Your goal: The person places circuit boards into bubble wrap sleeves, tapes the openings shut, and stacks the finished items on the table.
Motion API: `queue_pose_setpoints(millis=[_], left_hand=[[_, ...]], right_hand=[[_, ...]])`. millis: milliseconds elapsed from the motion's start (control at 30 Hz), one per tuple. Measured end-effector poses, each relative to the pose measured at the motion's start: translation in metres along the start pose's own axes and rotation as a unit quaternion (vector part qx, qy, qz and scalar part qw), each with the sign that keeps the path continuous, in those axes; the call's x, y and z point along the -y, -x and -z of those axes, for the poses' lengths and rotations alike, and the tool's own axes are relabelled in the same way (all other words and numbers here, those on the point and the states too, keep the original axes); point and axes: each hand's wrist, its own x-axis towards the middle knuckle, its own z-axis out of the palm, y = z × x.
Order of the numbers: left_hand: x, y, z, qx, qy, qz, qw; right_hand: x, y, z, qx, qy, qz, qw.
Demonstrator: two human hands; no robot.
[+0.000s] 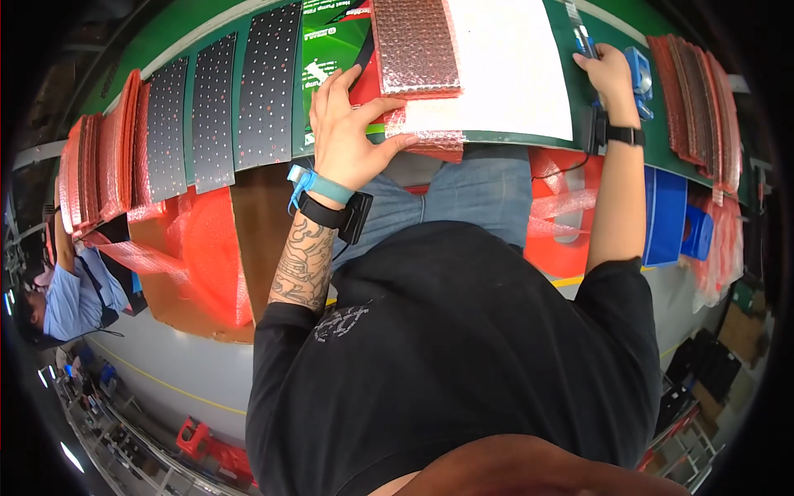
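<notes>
My left hand (351, 132) lies with spread fingers at the near left corner of a bubble-wrap bundle (418, 50). Its thumb and forefinger touch the bundle's edge, and the other fingers rest over a green and red printed sheet (331, 54). My right hand (610, 78) is closed around the near end of a slim utility knife (584, 40), which points away from me; its grip is partly hidden. Right beside that hand stands a blue tape dispenser (638, 73). Between my hands lies a large white sheet (514, 70).
Dark perforated panels (269, 83) lie on the green table at left. Pink bubble-wrap stacks stand at the far left (103, 169) and far right (699, 107). Below the edge are bubble-wrap rolls (211, 256) and a blue bin (664, 217). Another person (70, 298) is at far left.
</notes>
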Motion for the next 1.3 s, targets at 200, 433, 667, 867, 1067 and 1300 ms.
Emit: queue_pose_setpoints(millis=[200,433,667,867,1067,1300], left_hand=[[0.01,0.001,-0.003,0.035,0.039,0.018,0.998],[0.012,0.0,0.0,0.052,0.08,0.035,0.995],[0.01,-0.002,0.0,0.051,0.073,0.042,0.995],[0.008,-0.003,0.0,0.055,0.07,0.04,0.995],[0.009,0.0,0.001,0.054,0.069,0.034,0.996],[0.001,0.001,0.002,0.056,0.058,0.031,0.996]], right_hand=[[0.105,0.113,0.077,0.091,-0.138,0.252,0.953],[0.184,0.147,0.048,0.152,0.066,0.444,0.881],[0.186,0.145,0.018,0.112,0.044,0.485,0.866],[0.154,0.146,0.024,0.12,0.071,0.456,0.879],[0.105,0.144,0.049,0.157,0.127,0.4,0.894],[0.049,0.13,0.071,0.169,0.106,0.31,0.93]])
